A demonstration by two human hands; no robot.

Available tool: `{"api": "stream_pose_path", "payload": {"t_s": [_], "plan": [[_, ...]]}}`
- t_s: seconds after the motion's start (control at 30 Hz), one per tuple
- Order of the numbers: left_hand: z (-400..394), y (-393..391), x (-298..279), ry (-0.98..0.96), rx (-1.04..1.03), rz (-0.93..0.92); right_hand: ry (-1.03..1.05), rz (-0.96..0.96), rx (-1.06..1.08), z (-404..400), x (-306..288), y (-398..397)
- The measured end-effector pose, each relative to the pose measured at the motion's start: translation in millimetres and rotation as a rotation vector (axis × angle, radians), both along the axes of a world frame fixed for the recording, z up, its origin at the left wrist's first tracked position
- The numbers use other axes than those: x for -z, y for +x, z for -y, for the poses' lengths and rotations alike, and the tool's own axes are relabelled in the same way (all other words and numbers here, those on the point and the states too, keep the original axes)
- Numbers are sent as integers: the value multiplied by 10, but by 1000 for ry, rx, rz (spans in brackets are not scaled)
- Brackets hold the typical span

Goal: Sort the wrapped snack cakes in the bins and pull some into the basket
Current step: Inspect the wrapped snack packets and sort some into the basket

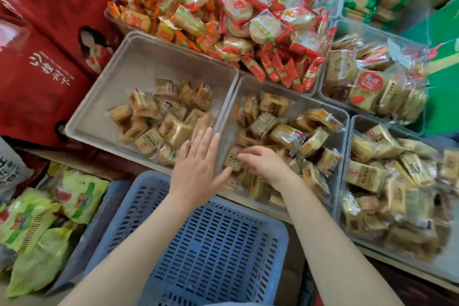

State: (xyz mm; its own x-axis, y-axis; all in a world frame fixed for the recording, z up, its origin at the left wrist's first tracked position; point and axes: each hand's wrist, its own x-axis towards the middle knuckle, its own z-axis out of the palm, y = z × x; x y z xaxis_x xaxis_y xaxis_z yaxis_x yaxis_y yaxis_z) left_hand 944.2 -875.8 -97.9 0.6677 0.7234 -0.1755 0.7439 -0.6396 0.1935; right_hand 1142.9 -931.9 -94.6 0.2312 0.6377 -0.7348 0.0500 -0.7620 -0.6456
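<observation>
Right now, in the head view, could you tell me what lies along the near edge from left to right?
Green snack bags → blue basket → clear bin of wrapped snack cakes, at the far right.

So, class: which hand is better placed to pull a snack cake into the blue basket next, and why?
The right hand: its fingers already curl on a wrapped cake in the middle bin. The left hand lies flat and holds nothing.

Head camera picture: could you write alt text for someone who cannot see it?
A person's right hand pinches a wrapped snack cake in the middle clear bin, left hand open beside it, above an empty blue basket.
</observation>
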Motion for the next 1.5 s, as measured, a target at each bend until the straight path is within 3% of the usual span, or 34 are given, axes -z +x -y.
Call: {"api": "stream_pose_path", "payload": {"t_s": [0.13, 0.33, 0.6, 0.77, 0.87, 0.97, 1.07, 1.13, 1.33, 1.5], "plan": [[159, -173, 50, 62, 30, 19, -62, -23, -403, 41, 1, -102], [218, -193, 40, 79, -5, 2, -70, -3, -586, -74, 75, -205], [214, -197, 38, 35, -16, 3, -15, 75, -475, -34, 151, -351], [193, -191, -95, -70, -38, 32, 124, -69, -144, 167, -123, -211], [237, -117, -246, -157, -51, 158, 206, -229, -7, 355, -372, -106], [408, 64, -426, -166, -4, 437, 306, -334, 29, 552, -563, -34], [638, 304, -598, -399, -59, 531, 369, -382, 73, 790, -685, 33], [762, 394, -629, -544, -171, 516, 364, -273, 91, 951, -717, 82], [1059, 520, -548, -800, -553, 603, 400, 392, 336, 1324, -591, 460], [1205, 647, -472, -888, -658, 625, 282, 500, 192, 1400, -395, 631]]}}
